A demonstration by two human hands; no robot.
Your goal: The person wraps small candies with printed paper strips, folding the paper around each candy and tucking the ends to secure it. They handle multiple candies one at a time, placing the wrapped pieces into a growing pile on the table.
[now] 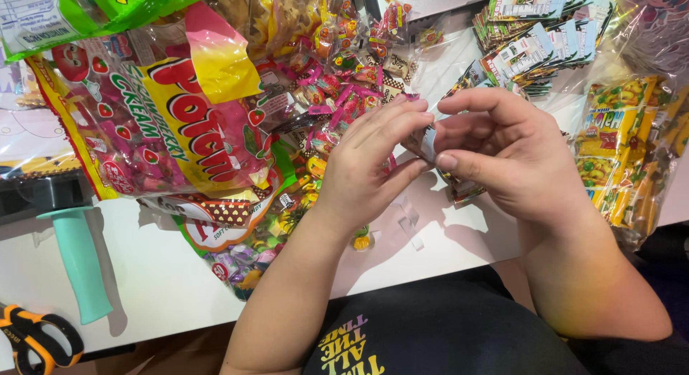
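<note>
Head view: at centre, the left hand (366,167) and right hand (502,156) pinch between their fingertips a small crinkly plastic sweet packet (428,142), probably light, soft and slippery, best gripped by its edges. At ten o'clock, a clear plastic bag (165,124) holds pink wrapped sweets; at three o'clock, a clear bag (624,152) holds yellow packets.

white table (165,274) under candy bags (172,124), scissors (36,339)
</note>
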